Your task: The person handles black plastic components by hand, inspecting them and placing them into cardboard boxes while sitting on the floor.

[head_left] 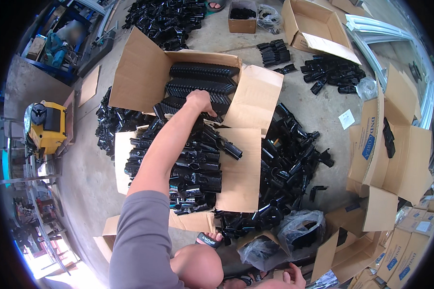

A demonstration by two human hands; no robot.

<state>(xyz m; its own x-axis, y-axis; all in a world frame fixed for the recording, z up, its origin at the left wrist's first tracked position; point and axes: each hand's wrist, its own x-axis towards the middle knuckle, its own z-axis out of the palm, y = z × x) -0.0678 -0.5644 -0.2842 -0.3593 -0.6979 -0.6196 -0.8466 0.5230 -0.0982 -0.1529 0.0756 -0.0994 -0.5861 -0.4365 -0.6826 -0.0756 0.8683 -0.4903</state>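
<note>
My left hand (200,102) reaches into an open cardboard box (140,72), its fingers bent down and closed around a glossy black bracket-like part at the near row's right end. Neat rows of the same black parts (202,70) fill that box; my hand and forearm cover some of the near row. Below my forearm, a second open carton (241,168) holds a jumbled heap of black clamp-shaped parts (197,178). My right hand (294,277) is low at the bottom edge beside my knee, fingers loosely bent and apart, with nothing visible in them.
Loose black parts lie heaped right of the cartons (289,164), at left and at the far side (169,19). Open cardboard boxes (395,154) stand at right, another (318,24) far back. Plastic bags (301,231) sit near my feet. A yellow machine (48,127) stands left.
</note>
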